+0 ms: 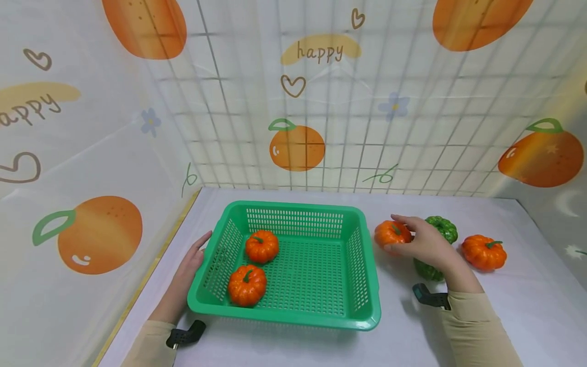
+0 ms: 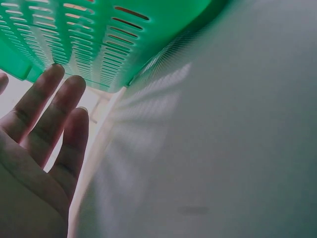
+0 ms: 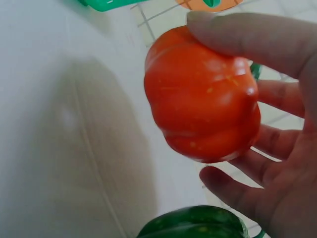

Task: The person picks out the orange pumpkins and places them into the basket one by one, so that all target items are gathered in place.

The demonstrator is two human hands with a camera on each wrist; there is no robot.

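My right hand (image 1: pixel 427 242) grips a small orange pumpkin (image 1: pixel 392 233) with a green stem, just right of the basket. In the right wrist view the thumb and fingers lie around this pumpkin (image 3: pixel 200 96), which hangs above the table. My left hand (image 1: pixel 187 272) is at the left wall of the green plastic basket (image 1: pixel 284 317); its fingers (image 2: pixel 54 106) look fairly straight beside the slotted wall, and contact is hard to tell. Two orange pumpkins (image 1: pixel 262 246) lie in the basket's left part. Partly behind my right hand are two green pumpkins (image 1: pixel 442 228).
Another orange pumpkin (image 1: pixel 484 253) lies at the right of the white table (image 1: pixel 394 341). A wire grid (image 1: pixel 247 117) behind a printed curtain stands along the table's back edge. Each wrist wears a black band device (image 1: pixel 185 335).
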